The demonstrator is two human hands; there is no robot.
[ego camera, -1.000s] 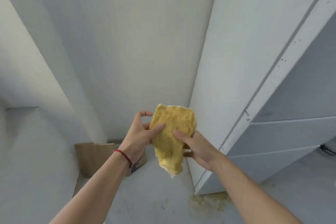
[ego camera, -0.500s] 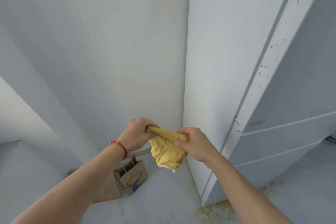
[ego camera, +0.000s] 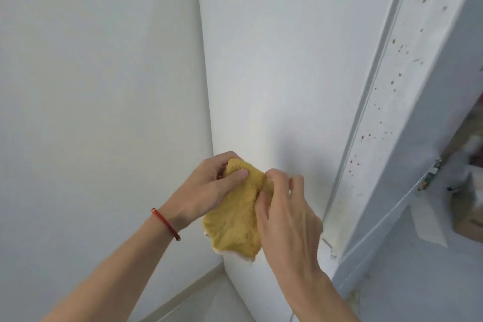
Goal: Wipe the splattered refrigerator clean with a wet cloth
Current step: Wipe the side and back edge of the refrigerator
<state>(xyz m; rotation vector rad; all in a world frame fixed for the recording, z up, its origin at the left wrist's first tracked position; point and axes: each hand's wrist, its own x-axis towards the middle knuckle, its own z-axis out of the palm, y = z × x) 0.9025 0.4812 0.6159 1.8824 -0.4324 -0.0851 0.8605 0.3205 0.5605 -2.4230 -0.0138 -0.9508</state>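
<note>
Wall: a plain white wall (ego camera: 91, 86) fills the left of the view, meeting the refrigerator's side in a vertical corner; nothing stands in the way of the arms here.
Left hand: the left hand (ego camera: 206, 188), a red string bracelet (ego camera: 167, 223) on its wrist, has its grip clamped on the upper left corner of the cloth, thumb pressed across the front and fingers curled behind.
Cloth: the yellow cloth (ego camera: 235, 219) hangs between both hands in front of the refrigerator's side panel, its long axis running top to bottom and its lower edge loose; whether it touches the panel cannot be told.
Right hand: the right hand (ego camera: 285, 209) pinches the cloth's upper right edge with thumb and fingertips, the back of the hand to the camera.
Refrigerator side: the white side panel (ego camera: 274, 60) shows no clear marks and offers open room above the hands.
Key relation: the splatters (ego camera: 389, 81) lie up and to the right of the cloth, strung along the narrow edge of the refrigerator door (ego camera: 371, 138); the right hand is the nearer one, so it looks best placed to carry the cloth there.
Edges: the spotted strip is long and upright, with a seam along its left side, so strokes along it would likely suit.
Far right: blurred objects sit on a shelf (ego camera: 423, 191); too indistinct to name.
</note>
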